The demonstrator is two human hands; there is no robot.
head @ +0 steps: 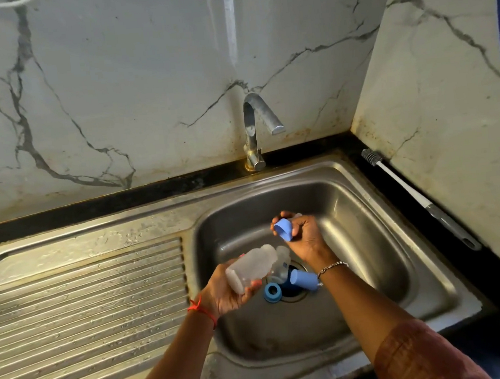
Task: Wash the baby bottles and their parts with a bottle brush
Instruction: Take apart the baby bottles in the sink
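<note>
Two bare forearms are reaching up from the lower edge, the right one in a rust-coloured sleeve (420, 353), and both are hanging over the steel sink (368, 207). Its ribbed drainboard (84, 299) is lying to the left, beaded with water, and a bent faucet (254, 127) is standing at the back rim.

The left hand (222, 294) is turning palm up above the basin, its fingers curling round the lower part of a cloudy clear bottle (252, 266). That bottle is lying on its side in the grip, pointing up and to the right. A red thread (201, 310) is circling this wrist.

The right hand (305, 239) is hovering higher and further back, knuckles up, pinching a pale blue cap (284, 230) whose open mouth is facing left. A thin bracelet (332, 267) is hanging on that wrist.

On the narrow black desk by the right wall, well apart from both hands, the bottle brush (412, 193) is lying flat, bristles towards the back corner.

Around the drain (293, 292) the smaller parts are resting: a clear piece (282, 263) just beyond the held bottle, a second blue cap (303, 279) on its side, and a blue ring (272, 292) beside it.
</note>
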